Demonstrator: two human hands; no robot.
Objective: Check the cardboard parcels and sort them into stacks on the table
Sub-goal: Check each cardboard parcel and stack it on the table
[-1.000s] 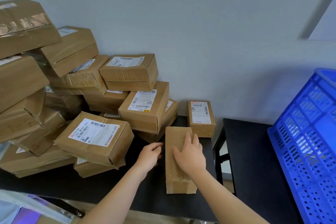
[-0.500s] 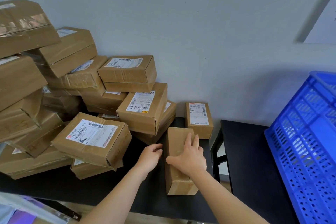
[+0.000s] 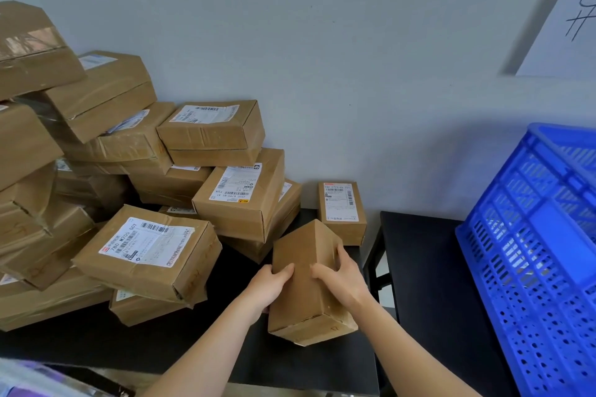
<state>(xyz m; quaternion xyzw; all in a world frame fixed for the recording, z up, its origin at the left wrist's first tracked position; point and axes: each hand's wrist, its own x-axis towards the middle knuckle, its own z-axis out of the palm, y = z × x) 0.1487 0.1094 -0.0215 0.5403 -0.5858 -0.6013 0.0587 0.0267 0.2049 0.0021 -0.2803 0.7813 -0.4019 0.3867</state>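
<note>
Two hands grip tilted parcel [image 3: 301, 306]: left hand [image 3: 269, 284], fingers hidden behind; right hand [image 3: 343, 279]; blue crate [image 3: 532, 267] cut off.

Bare strip of black table [image 3: 154, 345] in front, parcel heap [image 3: 145, 255] left, blue crate [image 3: 532, 267] right, wall [image 3: 354, 74] behind

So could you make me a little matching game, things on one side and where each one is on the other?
Things: 1 plain parcel; 2 small labelled parcel; 3 blue crate; 4 paper sheet.
Places: A on the right table; B up on the wall; C gripped by left hand and right hand; D lying label-up on the left table.
Pairs: 1-C; 2-D; 3-A; 4-B.
</note>
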